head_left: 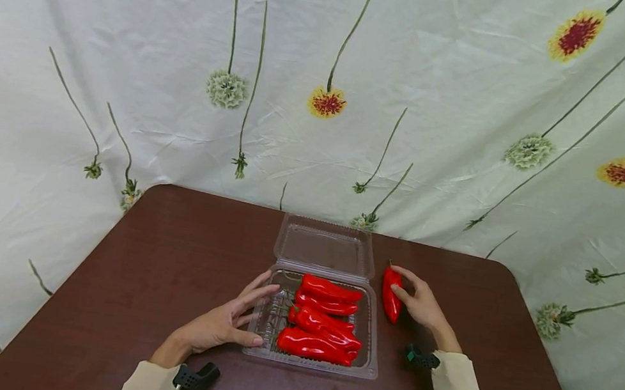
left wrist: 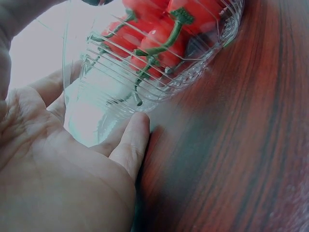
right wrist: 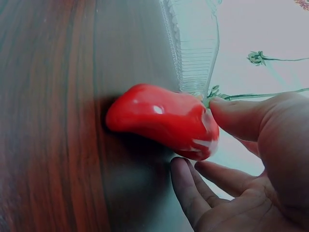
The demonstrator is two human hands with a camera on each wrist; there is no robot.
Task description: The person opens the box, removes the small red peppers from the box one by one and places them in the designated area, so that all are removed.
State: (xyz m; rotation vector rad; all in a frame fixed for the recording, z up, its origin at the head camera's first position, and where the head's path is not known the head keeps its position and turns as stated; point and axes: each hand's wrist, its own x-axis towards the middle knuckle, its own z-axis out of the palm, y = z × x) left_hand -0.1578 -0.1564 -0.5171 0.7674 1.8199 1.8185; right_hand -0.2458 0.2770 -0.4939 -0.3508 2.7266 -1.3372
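Note:
In the head view, a clear plastic clamshell container (head_left: 374,350) lies with its lid (head_left: 325,248) folded back. Several glossy red peppers (head_left: 326,325) with green stems are lined up inside it. Spread along the container's left side, my left hand (head_left: 219,323) touches it with fairly straight fingers and thumb. To the container's right, a single red pepper (head_left: 391,297) is between the thumb and fingers of my right hand (head_left: 421,304). The right wrist view shows that pepper (right wrist: 159,116) pinched near its stem end, its tip over the tabletop.
Everything stands on a dark brown wooden table (head_left: 178,257). Behind it hangs a white cloth (head_left: 175,76) printed with flowers. Dark bands are worn on both wrists.

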